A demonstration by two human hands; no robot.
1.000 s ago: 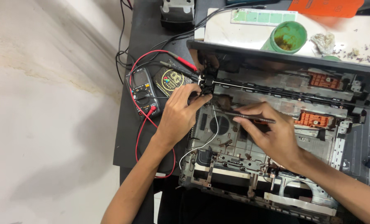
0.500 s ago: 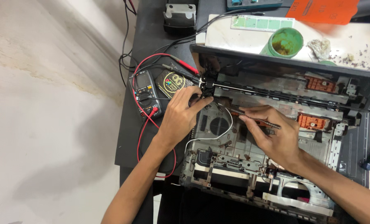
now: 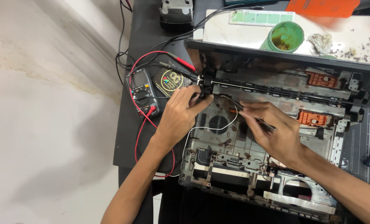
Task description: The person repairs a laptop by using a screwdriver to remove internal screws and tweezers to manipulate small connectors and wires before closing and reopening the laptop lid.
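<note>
An opened laptop chassis (image 3: 317, 137) lies on the dark table, stripped of its board, with a round fan grille (image 3: 219, 122) and orange parts inside. My left hand (image 3: 180, 118) pinches the black hinge block (image 3: 205, 83) at the chassis's upper left corner. My right hand (image 3: 272, 132) grips a thin dark tool (image 3: 264, 123), likely tweezers, whose tip points left toward the hinge area over a white wire (image 3: 230, 120).
A multimeter (image 3: 142, 92) with red and black leads sits left of the chassis beside a round dark tin (image 3: 170, 79). Behind are a green cup (image 3: 285, 37), a white board with debris, an orange sheet (image 3: 322, 7) and a grey device (image 3: 176, 12). The table's left edge drops to the floor.
The view has shifted slightly. My right hand has moved a little left and up with the tool, closer to the hinge. My left hand stays on the hinge block.
</note>
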